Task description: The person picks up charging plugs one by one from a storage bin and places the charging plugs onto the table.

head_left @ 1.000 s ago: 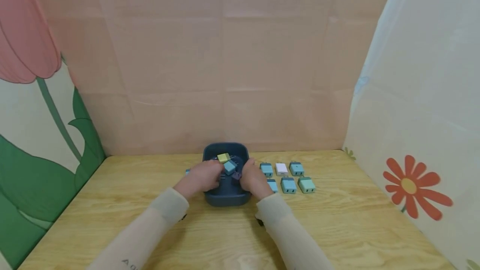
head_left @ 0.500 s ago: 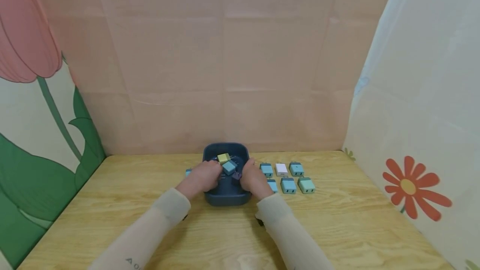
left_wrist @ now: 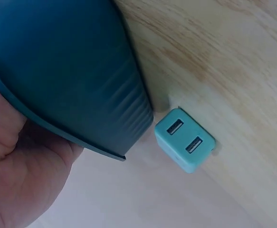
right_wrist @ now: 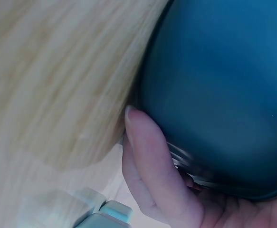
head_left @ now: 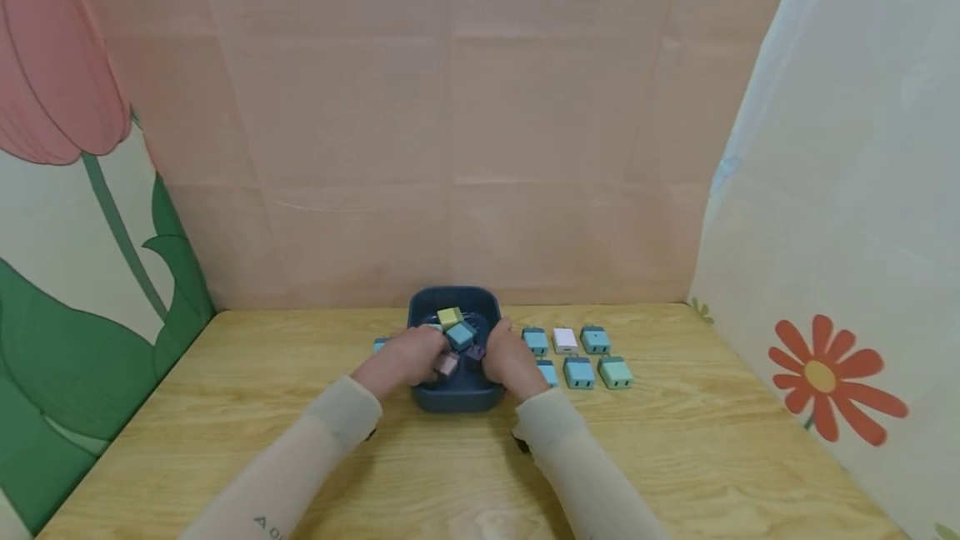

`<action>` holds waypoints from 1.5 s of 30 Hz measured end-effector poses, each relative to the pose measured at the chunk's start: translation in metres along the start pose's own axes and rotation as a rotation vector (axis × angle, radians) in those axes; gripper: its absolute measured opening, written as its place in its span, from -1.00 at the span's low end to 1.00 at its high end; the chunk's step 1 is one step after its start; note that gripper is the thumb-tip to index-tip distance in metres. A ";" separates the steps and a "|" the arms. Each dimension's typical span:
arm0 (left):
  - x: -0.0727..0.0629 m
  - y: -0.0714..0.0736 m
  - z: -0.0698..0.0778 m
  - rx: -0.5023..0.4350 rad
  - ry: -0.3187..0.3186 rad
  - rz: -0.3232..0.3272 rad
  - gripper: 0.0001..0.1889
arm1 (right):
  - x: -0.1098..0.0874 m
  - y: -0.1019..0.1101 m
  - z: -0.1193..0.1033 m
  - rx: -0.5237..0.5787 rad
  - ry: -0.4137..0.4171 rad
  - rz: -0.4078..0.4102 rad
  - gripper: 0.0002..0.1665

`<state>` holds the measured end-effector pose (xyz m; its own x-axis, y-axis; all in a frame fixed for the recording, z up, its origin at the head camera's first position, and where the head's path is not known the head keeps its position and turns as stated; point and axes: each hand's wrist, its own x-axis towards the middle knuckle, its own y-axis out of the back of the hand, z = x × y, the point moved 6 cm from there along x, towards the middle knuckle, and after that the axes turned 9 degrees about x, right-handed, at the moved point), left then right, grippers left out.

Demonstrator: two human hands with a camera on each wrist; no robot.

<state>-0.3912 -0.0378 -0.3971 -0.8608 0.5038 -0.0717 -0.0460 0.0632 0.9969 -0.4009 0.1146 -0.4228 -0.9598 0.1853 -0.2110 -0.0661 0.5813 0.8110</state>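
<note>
A dark blue plastic basin (head_left: 457, 401) stands near the back of the table. My left hand (head_left: 408, 354) reaches over its left wall, fingers inside, and pinches a pale pinkish plug charger (head_left: 447, 365); the fingertips are partly hidden. My right hand (head_left: 512, 359) grips the right wall of the basin, its fingers (right_wrist: 152, 161) curled round the outside. Inside lie a yellow charger (head_left: 450, 317), a blue charger (head_left: 461, 334) and a dark purple one (head_left: 475, 352). A turquoise charger (left_wrist: 186, 140) with two USB ports sits on the table beside the basin's left side.
Right of the basin, chargers stand in two rows, among them a white one (head_left: 566, 341), a blue one (head_left: 579, 373) and a green one (head_left: 615, 372). A pinkish backdrop (head_left: 450, 148) hangs behind the wooden table (head_left: 450, 482). Flower-print sheets flank both sides.
The pale pinkish charger has come into sight at my left fingertips, and a light blue one shows behind that hand. My right hand keeps its grip on the basin, which stays in place.
</note>
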 end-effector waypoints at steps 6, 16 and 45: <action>0.002 -0.004 0.000 -0.056 -0.003 -0.009 -0.83 | 0.002 -0.002 0.001 0.008 -0.012 -0.011 -0.17; 0.005 -0.007 0.003 -0.051 -0.071 0.045 -0.75 | 0.007 -0.003 0.002 -0.010 -0.010 -0.013 -0.14; 0.004 -0.008 0.001 -0.122 -0.073 0.091 -0.62 | 0.001 0.000 0.000 -0.007 0.014 -0.009 -0.13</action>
<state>-0.3937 -0.0350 -0.4056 -0.8252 0.5644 0.0212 -0.0350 -0.0886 0.9955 -0.4015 0.1149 -0.4226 -0.9628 0.1693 -0.2105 -0.0762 0.5773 0.8130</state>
